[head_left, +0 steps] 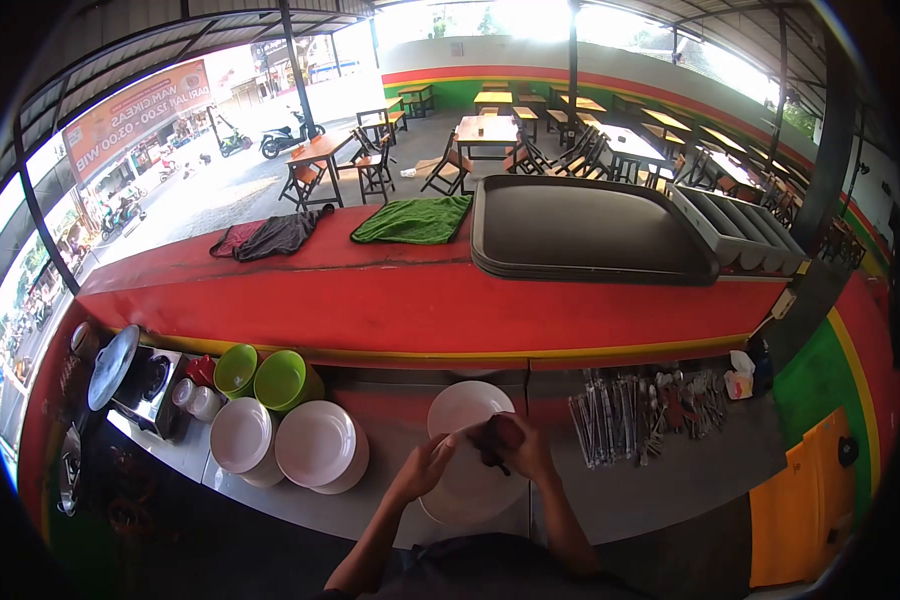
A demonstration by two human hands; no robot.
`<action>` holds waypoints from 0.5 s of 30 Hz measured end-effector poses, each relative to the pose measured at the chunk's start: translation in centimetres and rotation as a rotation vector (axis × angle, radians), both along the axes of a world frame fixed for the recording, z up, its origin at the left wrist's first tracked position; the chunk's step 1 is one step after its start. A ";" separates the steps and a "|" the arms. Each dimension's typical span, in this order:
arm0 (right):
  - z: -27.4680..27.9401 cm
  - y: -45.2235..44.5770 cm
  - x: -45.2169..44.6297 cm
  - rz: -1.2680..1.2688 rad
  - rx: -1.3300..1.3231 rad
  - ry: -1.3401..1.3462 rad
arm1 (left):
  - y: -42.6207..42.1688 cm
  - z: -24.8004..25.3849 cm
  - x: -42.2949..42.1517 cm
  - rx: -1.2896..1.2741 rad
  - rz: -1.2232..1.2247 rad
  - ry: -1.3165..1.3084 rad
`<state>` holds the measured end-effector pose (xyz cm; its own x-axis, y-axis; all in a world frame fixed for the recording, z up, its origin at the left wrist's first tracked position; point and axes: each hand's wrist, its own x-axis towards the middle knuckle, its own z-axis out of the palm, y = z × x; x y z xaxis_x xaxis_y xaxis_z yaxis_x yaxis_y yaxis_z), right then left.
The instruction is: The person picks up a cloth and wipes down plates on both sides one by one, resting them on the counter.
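My right hand (528, 455) is closed around a bunched dark cloth (496, 436) with a reddish part. Just left of it, my left hand (425, 470) has its fingers drawn together and reaches toward the cloth. What lies in its fingers, if anything, is too small to make out. Both hands are above a large white plate (470, 500) on the metal counter. Behind it is another white plate (462, 402), partly hidden by the hands and cloth.
Stacked white plates (320, 445) and green bowls (288, 380) stand left, beside a stove (150, 380). Rows of cutlery (620, 415) lie right, near a tissue pack (739, 378). The red ledge (390, 305) carries a green cloth (412, 220), black trays (595, 225) and a grey divided holder (738, 225).
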<state>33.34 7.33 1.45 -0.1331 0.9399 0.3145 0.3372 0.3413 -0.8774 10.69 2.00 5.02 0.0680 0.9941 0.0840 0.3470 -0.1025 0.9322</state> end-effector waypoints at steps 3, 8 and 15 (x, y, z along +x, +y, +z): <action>0.2 0.1 -0.3 0.028 0.099 -0.002 | -0.4 1.2 0.0 -0.134 0.043 0.075; -0.2 0.0 -1.6 -0.151 0.099 0.111 | -0.8 1.1 0.3 -0.040 0.140 0.022; -3.0 0.6 -2.7 -0.357 -0.018 0.332 | -1.4 0.2 1.8 0.075 0.339 -0.124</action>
